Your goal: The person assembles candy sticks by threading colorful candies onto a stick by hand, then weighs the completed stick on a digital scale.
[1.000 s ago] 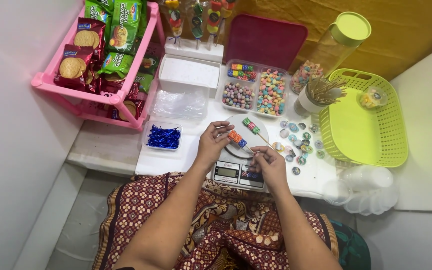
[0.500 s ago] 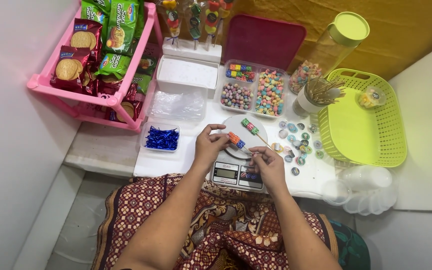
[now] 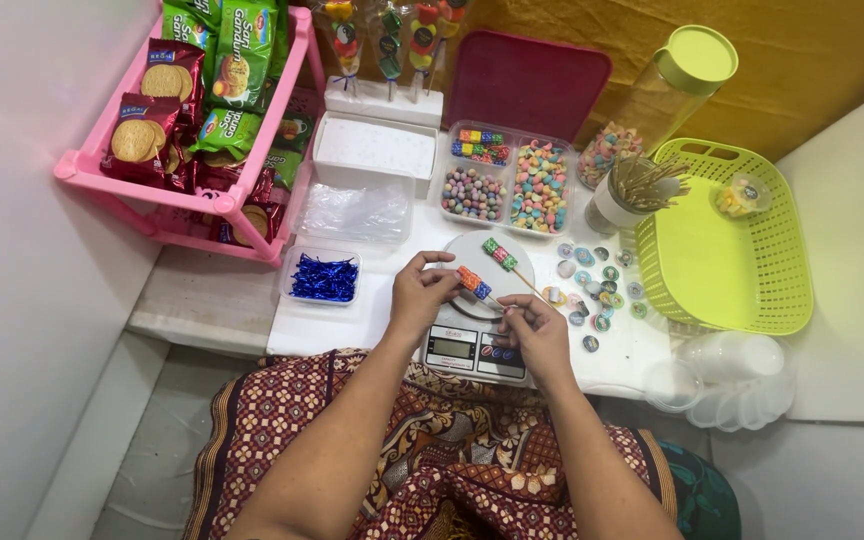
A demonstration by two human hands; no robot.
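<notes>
Both hands meet over the kitchen scale [image 3: 475,345]: the left hand [image 3: 420,297] pinches wrapped candy cubes [image 3: 473,282] threaded on a skewer [image 3: 493,299] whose lower end the right hand [image 3: 535,335] pinches. A second, loaded skewer [image 3: 504,260] lies on the scale's plate. Finished sticks [image 3: 387,40] stand at the back of the bench [image 3: 352,320]; the compartment tray [image 3: 512,180] holds plenty more sweets.

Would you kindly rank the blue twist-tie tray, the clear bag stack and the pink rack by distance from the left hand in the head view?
1. Blue twist-tie tray, just left of the left hand.
2. Clear bag stack, beyond it, up-left.
3. Pink rack, far left.
</notes>
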